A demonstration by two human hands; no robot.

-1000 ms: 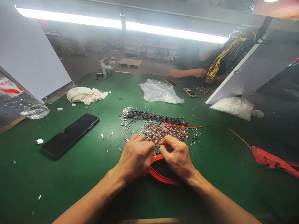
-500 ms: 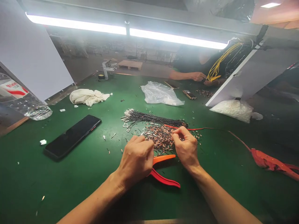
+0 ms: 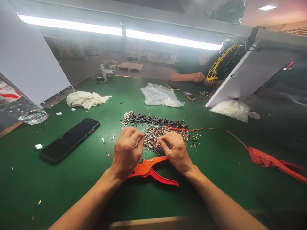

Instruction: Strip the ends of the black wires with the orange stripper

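My left hand and my right hand rest at the near edge of a heap of small copper-coloured metal terminals on the green table. Both hands have their fingers curled in a pinch at the heap; what each pinches is too small to make out. An orange crimping plier lies on the table just under and between my wrists. Behind the heap lies a bundle of thin black wires with metal ends. A red wire runs from the heap to the right.
A black phone lies left of my hands. A white cloth, a plastic bottle and a clear bag sit farther back. Another red tool lies at right. Across the table another person's hands handle yellow wires.
My right hand came back from the heap's far right side to its near edge. My left hand slid left and forward, uncovering the orange plier's head.
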